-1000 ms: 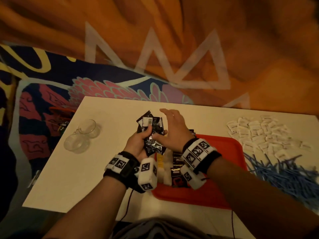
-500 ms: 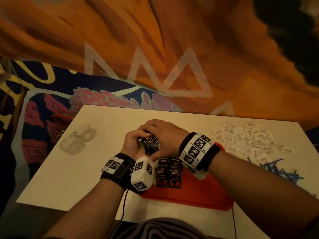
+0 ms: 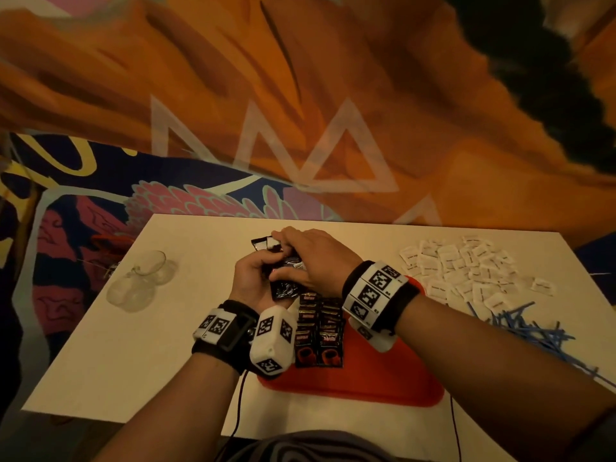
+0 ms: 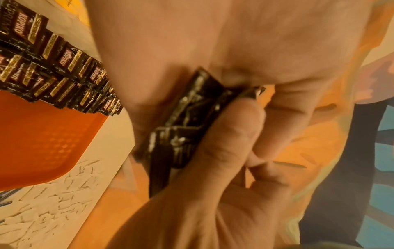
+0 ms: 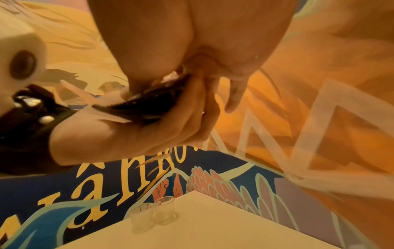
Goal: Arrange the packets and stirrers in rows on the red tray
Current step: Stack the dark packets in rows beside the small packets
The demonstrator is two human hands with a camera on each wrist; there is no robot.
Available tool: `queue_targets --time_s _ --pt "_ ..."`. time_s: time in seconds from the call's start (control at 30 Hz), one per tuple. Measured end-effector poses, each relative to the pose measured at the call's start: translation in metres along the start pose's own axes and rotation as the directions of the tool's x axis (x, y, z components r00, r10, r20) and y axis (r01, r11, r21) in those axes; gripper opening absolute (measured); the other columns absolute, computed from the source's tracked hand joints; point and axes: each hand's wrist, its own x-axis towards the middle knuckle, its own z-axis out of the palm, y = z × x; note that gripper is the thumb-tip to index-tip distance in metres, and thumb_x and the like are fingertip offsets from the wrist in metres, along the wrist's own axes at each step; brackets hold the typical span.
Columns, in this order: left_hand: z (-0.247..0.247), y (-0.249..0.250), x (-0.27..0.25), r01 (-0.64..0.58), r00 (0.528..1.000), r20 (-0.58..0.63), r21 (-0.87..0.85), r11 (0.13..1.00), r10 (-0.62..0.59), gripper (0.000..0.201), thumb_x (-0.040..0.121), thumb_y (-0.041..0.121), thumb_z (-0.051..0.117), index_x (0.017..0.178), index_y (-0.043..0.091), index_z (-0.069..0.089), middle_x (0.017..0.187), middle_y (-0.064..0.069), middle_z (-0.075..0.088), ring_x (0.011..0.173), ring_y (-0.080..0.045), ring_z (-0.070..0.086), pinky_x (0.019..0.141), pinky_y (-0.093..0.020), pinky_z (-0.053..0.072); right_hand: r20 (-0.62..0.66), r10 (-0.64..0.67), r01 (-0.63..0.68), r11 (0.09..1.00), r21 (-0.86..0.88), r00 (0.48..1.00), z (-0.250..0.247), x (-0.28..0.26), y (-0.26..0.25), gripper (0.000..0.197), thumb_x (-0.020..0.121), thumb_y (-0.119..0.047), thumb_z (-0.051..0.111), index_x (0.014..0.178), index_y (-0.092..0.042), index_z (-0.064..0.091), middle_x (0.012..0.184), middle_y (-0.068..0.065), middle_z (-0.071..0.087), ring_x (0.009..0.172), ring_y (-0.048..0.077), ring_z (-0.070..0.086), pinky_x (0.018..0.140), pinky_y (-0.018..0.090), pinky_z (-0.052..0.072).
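My left hand [image 3: 255,278] grips a stack of black coffee packets [image 3: 283,285] above the far left corner of the red tray [image 3: 360,385]. My right hand [image 3: 310,258] lies over the stack and pinches its upper packets, thumb against the stack's side. In the left wrist view the black packets [image 4: 183,128] are squeezed between my left thumb and the right palm. Two overlapping rows of coffee packets [image 3: 320,328] lie on the tray's left part. White sachets [image 3: 460,268] and blue stirrers [image 3: 530,328] lie loose on the table to the right.
Two clear glasses [image 3: 140,281] stand at the table's left, also in the right wrist view as glasses [image 5: 153,215]. The white table [image 3: 116,361] ends near my body. A painted wall rises behind it. A black cable [image 3: 238,408] hangs over the near edge.
The view tilted up. The right hand closed down over the packet stack, and both hands stay above the tray's far left corner; the fanned packets are now gathered between the hands.
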Motion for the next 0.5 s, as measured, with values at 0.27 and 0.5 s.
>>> queue_targets --time_s 0.27,0.5 --pt "-0.002 0.025 0.002 0.083 0.996 0.008 0.182 0.98 -0.086 0.025 0.079 0.004 0.048 0.074 0.005 0.072 0.072 -0.011 0.068 0.063 -0.022 0.07 0.057 -0.029 0.059 0.149 0.069 -0.069 0.998 -0.001 0.987 -0.007 0.011 -0.013 0.077 0.059 -0.063 0.08 0.113 -0.02 0.047 0.126 0.002 0.055 0.115 0.022 0.051 0.098 0.042 0.044" --pt "-0.013 0.042 -0.002 0.043 0.999 0.008 0.1 0.994 -0.044 0.038 0.093 0.034 0.051 0.072 0.006 0.066 0.076 -0.012 0.066 0.071 -0.024 0.069 0.064 -0.034 0.06 0.081 0.138 -0.143 0.988 0.053 0.987 0.002 0.022 -0.03 0.067 0.062 -0.047 0.087 0.106 -0.023 0.043 0.105 -0.004 0.058 0.092 0.018 0.057 0.083 0.04 0.051"
